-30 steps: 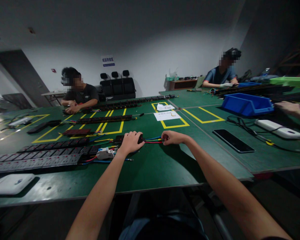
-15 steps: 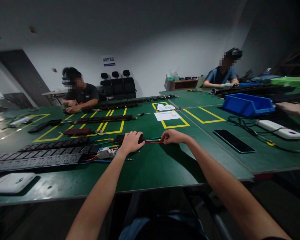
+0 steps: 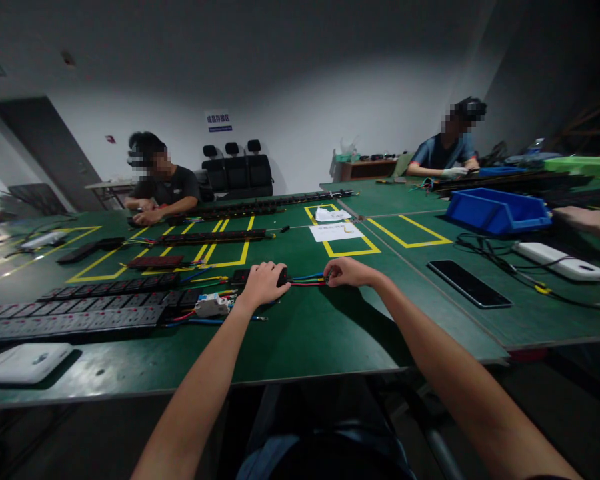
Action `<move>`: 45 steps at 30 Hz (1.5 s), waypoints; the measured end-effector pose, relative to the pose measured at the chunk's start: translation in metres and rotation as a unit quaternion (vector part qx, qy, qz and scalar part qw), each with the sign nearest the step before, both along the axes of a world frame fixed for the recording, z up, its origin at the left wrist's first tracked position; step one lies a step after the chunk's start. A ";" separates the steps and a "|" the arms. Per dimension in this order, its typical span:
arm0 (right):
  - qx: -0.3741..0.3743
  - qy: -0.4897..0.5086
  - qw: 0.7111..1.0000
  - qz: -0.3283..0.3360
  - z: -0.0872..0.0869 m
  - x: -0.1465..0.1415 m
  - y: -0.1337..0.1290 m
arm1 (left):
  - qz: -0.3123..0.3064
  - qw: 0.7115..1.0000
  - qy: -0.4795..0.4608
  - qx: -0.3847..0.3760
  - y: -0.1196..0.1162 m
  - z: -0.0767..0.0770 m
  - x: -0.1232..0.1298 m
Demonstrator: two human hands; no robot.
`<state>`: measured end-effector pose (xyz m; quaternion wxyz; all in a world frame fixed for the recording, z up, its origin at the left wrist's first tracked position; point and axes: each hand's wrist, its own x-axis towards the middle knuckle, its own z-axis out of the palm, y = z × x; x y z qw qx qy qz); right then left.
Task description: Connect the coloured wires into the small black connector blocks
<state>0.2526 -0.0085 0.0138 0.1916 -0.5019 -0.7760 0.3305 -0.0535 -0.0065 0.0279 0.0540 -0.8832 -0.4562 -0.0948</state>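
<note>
My left hand [image 3: 264, 284] lies over a small black socket block [image 3: 240, 275], its fingers wrapped across the top and the thumb at the right end. From that end run blue, green and red wires [image 3: 307, 281] to the right. My right hand [image 3: 349, 273] is closed in a pinch on the far ends of these wires; the tips are mostly hidden by the fingers. Left of my hands lie long black socket strips [image 3: 100, 319] with a white circuit breaker [image 3: 213, 305] and loose coloured leads at their right end.
A phone [image 3: 467, 283], a white power bank [image 3: 563, 260] with black cables and a blue bin [image 3: 497, 211] are to the right. White papers [image 3: 335, 231] lie beyond my hands. Another white device [image 3: 25, 364] rests at the front left. Co-workers sit across the green table [image 3: 305, 340].
Both hands keep their places on the block and the wires. The view has shifted very slightly; nothing else visibly differs.
</note>
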 end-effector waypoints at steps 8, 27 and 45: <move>-0.006 0.003 1.000 0.004 0.000 -0.003 -0.001 | 0.000 1.000 0.003 0.006 -0.001 0.001 0.000; -0.007 -0.005 1.000 0.008 0.002 -0.003 -0.001 | -0.002 1.000 -0.003 0.002 -0.001 0.000 0.000; 0.001 -0.002 1.000 0.012 -0.002 -0.002 0.001 | 0.006 1.000 0.009 0.011 -0.003 0.002 0.002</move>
